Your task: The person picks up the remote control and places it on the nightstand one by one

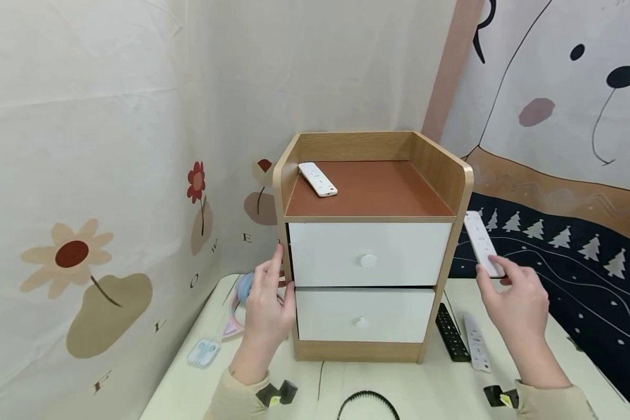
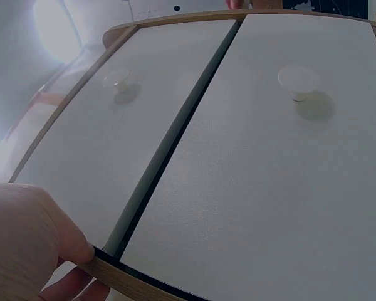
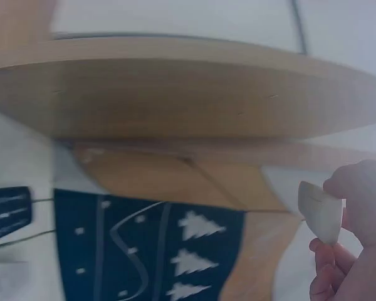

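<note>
Overall, the right hand (image 1: 520, 300) pinches a white remote (image 1: 480, 242) by its near end, beside the cabinet (image 1: 370, 236); the left hand (image 1: 266, 300) grips the cabinet's opposite edge. Solely the left wrist view shows thumb (image 2: 72, 235) and fingers (image 2: 69, 287) straddling it; solely the head view shows a second remote (image 1: 318, 179) on top.

Counter (image 1: 430, 391), pale. On it: two-drawer cabinet (image 1: 341, 256), upright; black remote (image 1: 452, 333) beside grey-white remote (image 1: 476, 342), right; blue-and-white case (image 1: 203, 353) and pastel headband (image 1: 245, 286), left; black ridged band (image 1: 366, 394), front.
</note>
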Available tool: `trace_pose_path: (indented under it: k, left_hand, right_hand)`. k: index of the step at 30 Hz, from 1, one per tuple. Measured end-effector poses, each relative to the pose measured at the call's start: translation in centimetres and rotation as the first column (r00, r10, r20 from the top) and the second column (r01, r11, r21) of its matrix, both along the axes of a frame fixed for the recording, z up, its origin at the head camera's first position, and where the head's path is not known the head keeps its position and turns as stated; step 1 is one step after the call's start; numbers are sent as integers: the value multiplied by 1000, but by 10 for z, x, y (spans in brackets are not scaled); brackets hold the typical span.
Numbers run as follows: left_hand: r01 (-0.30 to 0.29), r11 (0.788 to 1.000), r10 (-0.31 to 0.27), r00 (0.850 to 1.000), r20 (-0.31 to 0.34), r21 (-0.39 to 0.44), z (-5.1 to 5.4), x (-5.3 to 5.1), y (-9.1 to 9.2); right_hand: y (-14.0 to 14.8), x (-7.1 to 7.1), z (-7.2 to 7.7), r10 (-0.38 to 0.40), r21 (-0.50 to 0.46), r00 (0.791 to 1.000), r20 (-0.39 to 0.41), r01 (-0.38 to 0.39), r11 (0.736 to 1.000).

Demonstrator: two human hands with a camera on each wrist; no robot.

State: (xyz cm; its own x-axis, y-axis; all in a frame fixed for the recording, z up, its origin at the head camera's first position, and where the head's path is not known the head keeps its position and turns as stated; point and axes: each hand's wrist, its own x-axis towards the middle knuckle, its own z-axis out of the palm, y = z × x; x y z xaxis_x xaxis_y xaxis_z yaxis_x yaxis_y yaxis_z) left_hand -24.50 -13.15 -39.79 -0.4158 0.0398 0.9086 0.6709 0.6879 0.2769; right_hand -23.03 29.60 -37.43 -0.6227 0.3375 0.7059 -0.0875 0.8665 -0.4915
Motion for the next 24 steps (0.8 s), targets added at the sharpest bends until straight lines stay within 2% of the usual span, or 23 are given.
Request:
trace_pose_path:
  k: [7,14,19,24]
  left_hand:
    - [-5,1000,5,1000,-3,4,0,-2,0]
    - [-3,1000,3,1000,6,0,-2,-2,3]
    - [-10,1000,10,1000,1,-5,0,-2,6]
    - [-9,1000,9,1000,1,-11,1,-2,7]
  right_hand:
    - [-10,-3,36,52,-2,990,-129,-53,999]
    - [-15,2,65,74,22,973,-219,-71,997]
    - [-14,5,85,72,15,945,-319,-71,997]
    - [-20,7,99,88,-3,902,-423,-99,995]
